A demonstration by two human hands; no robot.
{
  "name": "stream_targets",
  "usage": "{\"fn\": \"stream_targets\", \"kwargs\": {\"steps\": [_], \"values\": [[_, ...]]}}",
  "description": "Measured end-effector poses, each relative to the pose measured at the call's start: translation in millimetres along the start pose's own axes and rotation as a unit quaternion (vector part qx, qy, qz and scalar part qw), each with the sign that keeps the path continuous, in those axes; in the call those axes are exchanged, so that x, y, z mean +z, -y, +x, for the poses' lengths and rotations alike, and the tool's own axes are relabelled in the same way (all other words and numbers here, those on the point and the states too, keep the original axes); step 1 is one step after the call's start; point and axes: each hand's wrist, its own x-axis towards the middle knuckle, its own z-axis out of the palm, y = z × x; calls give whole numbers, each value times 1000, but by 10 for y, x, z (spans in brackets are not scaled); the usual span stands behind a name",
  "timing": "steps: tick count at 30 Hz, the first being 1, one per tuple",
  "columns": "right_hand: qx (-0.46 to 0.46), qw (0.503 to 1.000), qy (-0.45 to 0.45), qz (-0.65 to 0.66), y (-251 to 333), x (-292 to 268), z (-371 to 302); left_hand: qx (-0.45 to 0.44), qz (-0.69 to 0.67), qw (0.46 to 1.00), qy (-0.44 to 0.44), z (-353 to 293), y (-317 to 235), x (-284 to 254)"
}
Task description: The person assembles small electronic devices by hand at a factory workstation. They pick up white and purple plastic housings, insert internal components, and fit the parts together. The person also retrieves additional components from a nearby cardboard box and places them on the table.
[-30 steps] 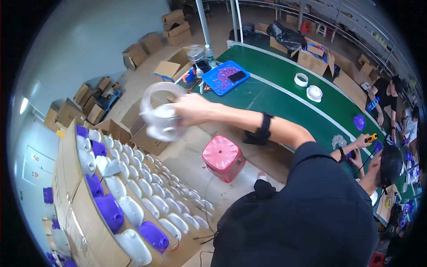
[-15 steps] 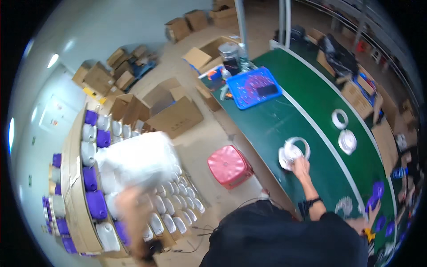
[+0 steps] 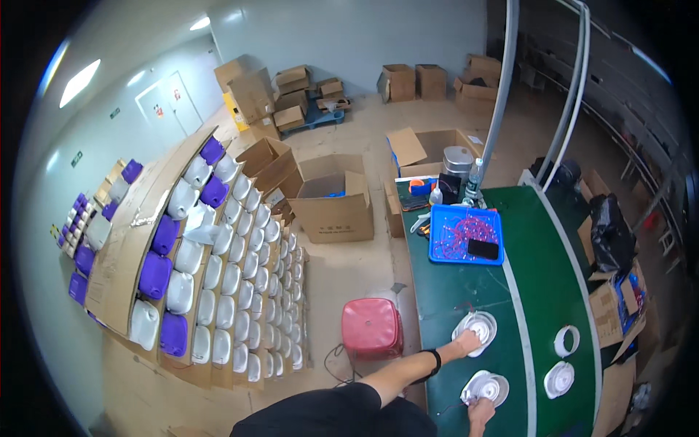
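Note:
On the green workbench (image 3: 466, 291) my left hand (image 3: 462, 344) closes its fingers on a white plastic housing (image 3: 483, 320) with a round, ringed inside. Nearer to me, my right hand (image 3: 480, 414) grips a second white housing (image 3: 478, 384) that has a white ring (image 3: 501, 386) at its side. A thin wire sticks out from the left of this nearer one. The fingertips of both hands are partly hidden against the parts. Further right on the bench lie another white round housing (image 3: 559, 379) and a loose white ring (image 3: 566, 341).
A blue tray (image 3: 435, 255) of pink-red wires holds a black phone (image 3: 483, 249). A bottle (image 3: 473, 178) and metal canister (image 3: 458, 160) stand behind it. Left are a red stool (image 3: 371, 326), cardboard boxes (image 3: 338, 218) and a tiered cardboard rack (image 3: 116, 291) of white and purple housings (image 3: 174, 333).
My left hand has come from the rack side, where it was blurred beside a large white object, to the bench. My view has turned left. My right hand stays at a white housing.

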Motion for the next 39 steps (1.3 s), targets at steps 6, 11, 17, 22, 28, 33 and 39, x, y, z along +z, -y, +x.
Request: {"fn": "stream_targets", "kwargs": {"steps": [6, 11, 17, 22, 28, 33, 39], "values": [[-3, 1000, 26, 10, 5, -164, 431, -27, -92, 981, -169, -82, 176, -161], [-50, 990, 131, -20, -127, -390, 639, -109, -222, 959, -140, -902, 804, -945], [3, 997, -33, -70, 278, -828, 302, -303, -391, 813, -307, -3527, 1429, -1406], [-278, 946, -141, 85, 626, -912, 405, -477, -484, 546, -490, -5293, 859, -2254], [-410, 891, 0, 196, 2475, -1094, -293, -436, -364, 477, -671, -6093, 9, -3352], [-531, 821, 36, 205, 3890, -1090, -1504, -408, -375, 459, -694, -7078, -224, -3502], [-622, 739, 147, 213, 5188, -1002, -2938, -401, -374, 406, -731, -8402, -309, -3513]]}}
